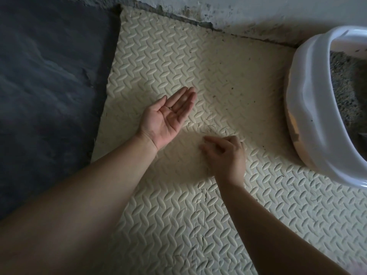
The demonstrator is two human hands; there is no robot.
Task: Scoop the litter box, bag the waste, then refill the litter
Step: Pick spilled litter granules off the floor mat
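At the near edge of the view, both bare forearms reach out over the cream foam floor mat with a raised herringbone tread [198,62].

Right hand [226,153]: palm down, low over the mat, fingers [210,138] curled with the tips drawn towards the thumb. We cannot tell whether they pinch a grain.

Left hand [170,114]: just beyond, palm up. Its fingers [184,100] are straight, pressed together and slightly cupped, with a small dark speck near their base.

Progress, our judgement: we read this as picking stray bits off the mat into the cupped palm. No scoop, bag or refill sack is in view, so scooping, bagging and refilling cannot be marked done.

The white plastic litter box with a rounded rim [305,108] stands at the right edge, partly out of view and well apart from both hands. Grey granular litter [345,80] lies inside.

Room: open mat lies between the hands and the box. The mat's left edge meets the dark grey floor [49,76]. Its far edge butts the chipped pale wall [258,12].
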